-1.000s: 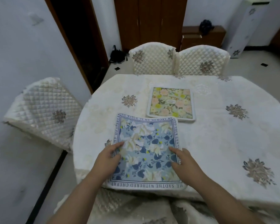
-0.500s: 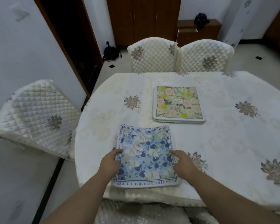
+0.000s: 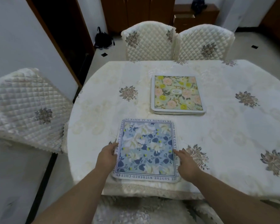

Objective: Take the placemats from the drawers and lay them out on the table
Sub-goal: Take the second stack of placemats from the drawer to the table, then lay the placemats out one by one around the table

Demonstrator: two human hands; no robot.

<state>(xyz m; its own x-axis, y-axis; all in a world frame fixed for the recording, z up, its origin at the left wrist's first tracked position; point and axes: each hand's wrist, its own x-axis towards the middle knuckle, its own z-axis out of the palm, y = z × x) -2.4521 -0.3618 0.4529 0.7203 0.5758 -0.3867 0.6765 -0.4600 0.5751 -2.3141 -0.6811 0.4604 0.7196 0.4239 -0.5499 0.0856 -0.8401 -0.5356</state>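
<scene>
Both hands sliding outward since earlier: left hand (image 3: 107,156) and right hand (image 3: 187,162) now resting relaxed, fingers straight, on blue placemat's (image 3: 146,150) side edges, squaring it near table (image 3: 95,110) edge.

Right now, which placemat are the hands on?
The blue floral placemat at the near edge; left hand and right hand touch its sides. The yellow-pink placemat lies untouched.

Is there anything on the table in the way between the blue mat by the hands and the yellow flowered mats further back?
Nothing visible. Only bare tablecloth lies between the blue placemat and the yellow floral stack. The left hand and right hand touch the blue mat's side edges.
</scene>
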